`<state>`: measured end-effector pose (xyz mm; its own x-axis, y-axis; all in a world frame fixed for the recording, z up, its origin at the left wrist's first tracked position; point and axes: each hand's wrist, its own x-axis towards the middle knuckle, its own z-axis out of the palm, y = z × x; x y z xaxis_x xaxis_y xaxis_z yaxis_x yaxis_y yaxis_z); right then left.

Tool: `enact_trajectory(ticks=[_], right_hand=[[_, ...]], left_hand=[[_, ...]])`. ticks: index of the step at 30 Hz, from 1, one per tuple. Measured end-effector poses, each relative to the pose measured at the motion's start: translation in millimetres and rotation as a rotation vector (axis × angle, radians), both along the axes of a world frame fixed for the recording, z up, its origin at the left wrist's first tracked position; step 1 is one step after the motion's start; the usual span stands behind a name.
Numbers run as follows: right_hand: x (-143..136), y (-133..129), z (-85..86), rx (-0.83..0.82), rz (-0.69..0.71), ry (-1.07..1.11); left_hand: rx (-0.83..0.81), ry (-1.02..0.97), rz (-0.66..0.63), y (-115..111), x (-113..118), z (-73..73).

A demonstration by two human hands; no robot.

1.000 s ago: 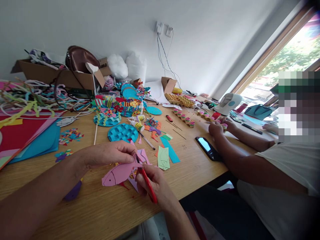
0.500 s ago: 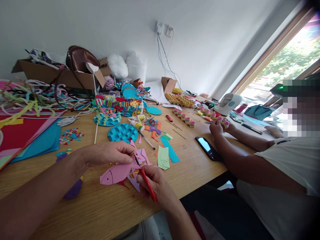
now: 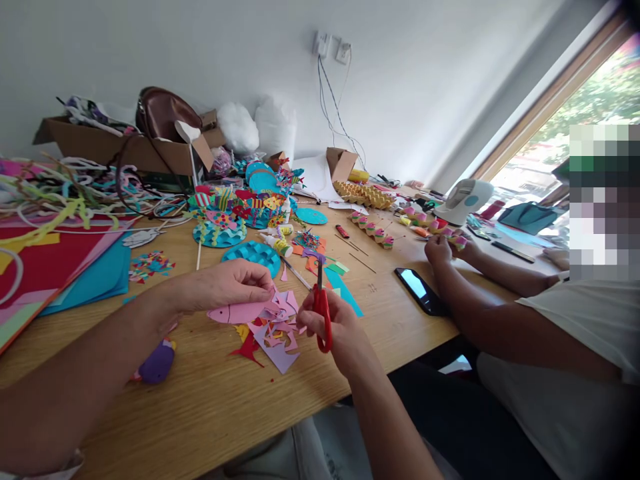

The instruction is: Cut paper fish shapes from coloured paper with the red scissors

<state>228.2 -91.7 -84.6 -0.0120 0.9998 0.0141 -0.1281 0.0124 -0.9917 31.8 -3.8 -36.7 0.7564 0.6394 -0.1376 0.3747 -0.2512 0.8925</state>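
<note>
Pinched between the fingertips of my left hand (image 3: 235,285) is a pink paper fish (image 3: 237,313), its drawn eye and head line pointing left and its tail end partly covered by my fingers. My right hand (image 3: 336,325) grips red-handled scissors (image 3: 323,310), their blades pointing up and away from the fish. A pile of pink and lilac paper scraps (image 3: 280,333) lies just beneath and between my hands. Near my left forearm rests a purple stuffed piece (image 3: 157,362).
Blue egg-carton discs (image 3: 250,255), glue bottles (image 3: 277,244) and a pen (image 3: 296,272) lie beyond my hands. Coloured paper sheets (image 3: 95,277) are stacked at left. A phone (image 3: 419,291) sits at right, beside a co-worker's arms (image 3: 480,300) handling a painted carton strip.
The scissors have come off the pink fish and now point upward, lifted right with my right hand. My left hand has drawn the fish slightly up, uncovering the scraps.
</note>
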Motion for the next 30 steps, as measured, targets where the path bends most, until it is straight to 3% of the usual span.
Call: enact_trajectory(ticks=[4, 7, 14, 19, 21, 26, 28, 30], right_hand=[[-4, 13, 15.1, 0.026, 0.026, -0.120], [-10, 21, 20.9, 0.042, 0.128, -0.177], [-17, 33, 22.7, 0.058, 0.255, -0.248], [-18, 33, 27.9, 0.025, 0.400, -0.182], [-17, 31, 29.0, -0.004, 0.327, -0.139], [-13, 32, 18.8, 0.110, -0.126, 0.098], [-15, 34, 12.7, 0.153, -0.270, 0.218], [-22, 35, 8.2, 0.184, -0.347, 0.323]], left_hand=[[-0.031, -0.006, -0.026, -4, 6, -2.5], [-0.044, 0.007, -0.039, -6, 6, -3.5], [-0.012, 0.049, -0.098, -8, 4, -0.9], [0.002, 0.052, -0.110, -6, 1, 1.9], [0.009, -0.008, -0.063, -4, -3, 4.6], [-0.047, -0.567, 0.371, 6, -12, 6.8], [-0.110, -0.681, 0.439, 6, -9, 2.9], [-0.141, -0.669, 0.433, 2, -1, -3.2]])
